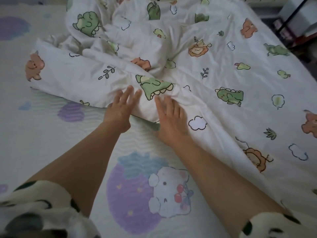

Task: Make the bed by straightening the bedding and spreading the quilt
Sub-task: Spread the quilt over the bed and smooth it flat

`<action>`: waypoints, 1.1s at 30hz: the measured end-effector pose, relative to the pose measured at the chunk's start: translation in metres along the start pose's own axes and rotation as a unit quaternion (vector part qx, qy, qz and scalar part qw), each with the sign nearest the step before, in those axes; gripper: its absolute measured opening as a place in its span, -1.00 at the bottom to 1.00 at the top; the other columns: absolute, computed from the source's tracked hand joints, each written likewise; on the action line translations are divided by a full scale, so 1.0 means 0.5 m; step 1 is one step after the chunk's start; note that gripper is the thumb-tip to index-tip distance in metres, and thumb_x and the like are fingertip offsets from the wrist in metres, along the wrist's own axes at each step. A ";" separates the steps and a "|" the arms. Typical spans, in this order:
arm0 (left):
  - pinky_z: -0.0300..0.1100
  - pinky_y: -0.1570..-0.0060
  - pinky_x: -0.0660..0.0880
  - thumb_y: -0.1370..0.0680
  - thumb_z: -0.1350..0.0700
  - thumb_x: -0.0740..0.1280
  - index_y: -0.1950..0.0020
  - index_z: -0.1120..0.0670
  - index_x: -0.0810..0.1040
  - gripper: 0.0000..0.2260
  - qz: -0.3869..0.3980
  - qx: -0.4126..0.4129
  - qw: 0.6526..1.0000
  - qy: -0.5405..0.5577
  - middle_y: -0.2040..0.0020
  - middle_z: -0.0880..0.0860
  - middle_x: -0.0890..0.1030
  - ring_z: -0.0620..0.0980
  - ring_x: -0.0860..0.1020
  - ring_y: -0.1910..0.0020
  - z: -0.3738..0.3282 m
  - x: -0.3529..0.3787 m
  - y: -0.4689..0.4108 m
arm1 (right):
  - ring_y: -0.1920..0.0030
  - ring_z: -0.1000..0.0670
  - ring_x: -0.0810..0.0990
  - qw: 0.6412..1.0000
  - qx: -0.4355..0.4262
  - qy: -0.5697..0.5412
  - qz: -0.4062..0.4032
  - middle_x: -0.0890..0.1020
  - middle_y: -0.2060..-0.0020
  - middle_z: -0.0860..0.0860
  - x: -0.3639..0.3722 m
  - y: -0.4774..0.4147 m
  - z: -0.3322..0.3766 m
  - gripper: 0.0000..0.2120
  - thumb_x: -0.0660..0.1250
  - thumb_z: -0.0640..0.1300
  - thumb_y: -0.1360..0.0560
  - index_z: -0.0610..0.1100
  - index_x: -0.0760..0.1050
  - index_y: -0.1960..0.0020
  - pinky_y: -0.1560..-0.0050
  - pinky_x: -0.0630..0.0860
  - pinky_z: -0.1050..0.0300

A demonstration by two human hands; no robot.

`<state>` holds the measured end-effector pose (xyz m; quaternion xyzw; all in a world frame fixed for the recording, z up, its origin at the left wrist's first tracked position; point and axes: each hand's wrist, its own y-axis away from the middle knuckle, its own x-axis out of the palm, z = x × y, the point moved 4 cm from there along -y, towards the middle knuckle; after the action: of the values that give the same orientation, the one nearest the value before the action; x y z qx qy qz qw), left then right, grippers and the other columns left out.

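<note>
head view | faces forward and down | close above bed (39, 134)

Two hands (119, 111) (171, 121), one quilt (197, 54) (rumpled), one sheet (51, 134)

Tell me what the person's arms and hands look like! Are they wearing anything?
The left hand and right hand are bare: no gloves, rings or watch show. The left forearm and right forearm are uncovered too. Higher up begin loose sleeves, the left sleeve and the right sleeve, of cream fabric with dark green and black blotchy markings.
</note>
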<state>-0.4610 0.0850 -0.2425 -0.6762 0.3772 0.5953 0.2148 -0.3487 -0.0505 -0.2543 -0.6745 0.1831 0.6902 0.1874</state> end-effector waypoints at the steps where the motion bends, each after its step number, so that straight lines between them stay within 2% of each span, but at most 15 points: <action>1: 0.05 -0.37 0.24 -0.40 0.37 0.31 -0.52 -0.23 -0.24 -0.01 -0.007 0.001 1.000 -0.009 -0.54 -0.14 -0.25 0.07 -0.14 -0.54 0.005 -0.001 0.001 | -0.37 -0.24 0.28 0.999 0.009 0.025 -0.023 0.19 -0.46 -0.16 -0.002 -0.007 0.002 -0.16 0.31 -0.12 -0.35 -0.01 -0.02 -0.53 -0.30 0.31 -0.12; 3: 0.04 -0.40 0.18 -0.40 0.34 0.34 -0.52 -0.22 -0.25 -0.01 -0.019 0.001 0.999 -0.029 -0.55 -0.11 -0.23 0.06 -0.15 -0.54 0.014 -0.001 0.003 | -0.25 -0.22 0.43 0.998 0.007 0.035 -0.051 0.39 -0.35 -0.13 -0.007 -0.024 -0.003 -0.41 0.12 -0.23 -0.42 -0.05 0.21 -0.45 -0.16 0.39 -0.12; 5: 0.02 -0.44 0.12 -0.39 0.32 0.37 -0.52 -0.20 -0.25 0.00 -0.037 -0.002 0.998 -0.045 -0.56 -0.09 -0.19 0.08 -0.16 -0.54 0.027 -0.002 0.004 | -0.11 -0.23 0.54 0.997 -0.012 -0.044 -0.060 0.56 -0.13 -0.16 -0.019 -0.035 -0.008 -0.58 0.15 -0.32 -0.46 -0.15 0.44 -0.29 -0.04 0.43 -0.11; 7: 0.04 -0.45 0.08 -0.39 0.31 0.39 -0.52 -0.19 -0.23 0.00 -0.060 -0.006 0.997 -0.051 -0.56 -0.08 -0.16 0.10 -0.15 -0.54 0.044 -0.008 0.007 | 0.04 -0.25 0.57 0.985 -0.001 -0.155 -0.076 0.62 0.05 -0.19 -0.046 -0.033 -0.010 -0.66 0.16 -0.36 -0.47 -0.20 0.51 -0.20 0.10 0.45 -0.08; 10: 0.09 -0.45 0.05 -0.42 0.23 0.41 -0.54 -0.16 -0.15 -0.07 -0.087 -0.016 0.995 -0.051 -0.56 -0.06 -0.09 0.12 -0.09 -0.54 0.066 -0.025 0.023 | 0.20 -0.19 0.55 0.948 -0.004 -0.310 -0.068 0.59 0.27 -0.12 -0.087 -0.009 0.005 -0.73 0.12 -0.28 -0.50 -0.20 0.54 -0.09 0.21 0.41 0.00; 13: 0.13 -0.46 0.02 -0.46 0.13 0.39 -0.49 -0.05 0.22 -0.37 -0.104 -0.019 0.993 -0.046 -0.56 -0.01 0.05 0.13 -0.01 -0.54 0.097 -0.061 0.043 | 0.29 0.07 0.44 0.890 -0.049 -0.450 -0.050 0.44 0.37 0.15 -0.125 0.032 0.048 -0.76 0.09 -0.24 -0.44 -0.16 0.54 0.10 0.25 0.37 0.17; 15: 0.11 -0.45 0.06 -0.48 0.20 0.32 -0.28 0.05 0.49 -0.64 -0.133 0.001 0.990 -0.053 -0.45 0.09 0.35 0.15 0.22 -0.47 0.118 -0.096 0.066 | 0.33 0.21 0.38 0.863 -0.059 -0.501 -0.025 0.41 0.39 0.17 -0.144 0.067 0.073 -0.79 0.10 -0.28 -0.43 -0.13 0.50 0.17 0.28 0.32 0.31; 16: 0.08 -0.43 0.11 -0.47 0.25 0.27 -0.18 0.09 0.56 -0.70 -0.134 0.007 0.989 -0.065 -0.28 0.15 0.51 0.17 0.38 -0.35 0.131 -0.111 0.089 | 0.35 0.21 0.37 0.858 -0.065 -0.509 -0.010 0.40 0.40 0.16 -0.156 0.093 0.090 -0.79 0.10 -0.30 -0.43 -0.14 0.49 0.21 0.29 0.30 0.31; 18: -0.01 -0.27 0.31 -0.48 0.26 0.24 -0.08 0.09 0.59 -0.76 -0.085 0.011 0.992 -0.093 -0.01 0.17 0.62 0.20 0.55 -0.08 0.151 -0.133 0.137 | 0.36 0.18 0.35 0.865 -0.080 -0.495 0.028 0.39 0.41 0.14 -0.169 0.140 0.116 -0.80 0.09 -0.29 -0.42 -0.12 0.45 0.27 0.29 0.29 0.23; 20: -0.06 -0.02 0.43 -0.53 0.15 0.23 -0.10 0.02 0.58 -0.79 -0.017 -0.007 0.990 -0.138 -0.03 0.14 0.61 0.20 0.56 -0.02 0.169 -0.149 0.197 | 0.37 0.17 0.33 0.875 -0.087 -0.470 0.073 0.37 0.43 0.14 -0.173 0.183 0.141 -0.80 0.08 -0.27 -0.41 -0.10 0.42 0.29 0.31 0.27 0.21; 21: -0.07 0.01 0.45 -0.54 0.11 0.22 -0.12 -0.01 0.56 -0.79 0.007 -0.011 0.988 -0.155 -0.06 0.12 0.61 0.19 0.56 -0.04 0.178 -0.155 0.236 | 0.39 0.18 0.32 0.880 -0.086 -0.458 0.090 0.37 0.45 0.15 -0.176 0.209 0.158 -0.81 0.09 -0.28 -0.42 -0.12 0.42 0.29 0.33 0.25 0.25; 23: -0.08 0.00 0.46 -0.54 0.07 0.21 -0.09 -0.04 0.53 -0.82 0.042 -0.009 0.983 -0.179 -0.05 0.07 0.59 0.13 0.56 -0.03 0.197 -0.158 0.306 | 0.41 0.18 0.33 0.885 -0.077 -0.443 0.125 0.36 0.47 0.16 -0.175 0.253 0.191 -0.82 0.11 -0.34 -0.45 -0.21 0.45 0.24 0.35 0.23 0.29; 25: -0.12 0.03 0.46 -0.52 0.08 0.21 -0.01 -0.06 0.52 -0.86 0.079 -0.010 0.977 -0.198 0.06 0.01 0.55 0.06 0.54 0.06 0.221 -0.161 0.376 | 0.40 0.17 0.32 0.889 -0.075 -0.425 0.153 0.38 0.43 0.11 -0.176 0.303 0.236 -0.83 0.12 -0.38 -0.45 -0.26 0.46 0.20 0.33 0.25 0.25; 28: -0.16 0.09 0.48 -0.51 0.08 0.22 0.03 -0.08 0.53 -0.87 0.125 -0.011 0.965 -0.230 0.17 -0.06 0.50 -0.01 0.51 0.14 0.264 -0.158 0.462 | 0.41 0.19 0.34 0.886 -0.081 -0.413 0.193 0.37 0.43 0.11 -0.177 0.374 0.311 -0.80 0.12 -0.38 -0.46 -0.17 0.43 0.25 0.33 0.25 0.27; 33: -0.19 0.14 0.41 -0.55 0.04 0.17 -0.06 -0.10 0.55 -0.80 0.182 -0.029 0.950 -0.253 0.00 -0.06 0.59 -0.03 0.55 0.06 0.337 -0.134 0.613 | 0.37 0.17 0.36 0.867 -0.106 -0.410 0.263 0.40 0.39 0.10 -0.158 0.491 0.425 -0.72 0.11 -0.35 -0.48 -0.03 0.37 0.29 0.30 0.28 0.26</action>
<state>-0.8043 0.0358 -0.1626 -0.4291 0.4093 0.7868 0.1713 -0.6545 -0.1558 -0.1703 -0.2736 0.1863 0.9435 -0.0159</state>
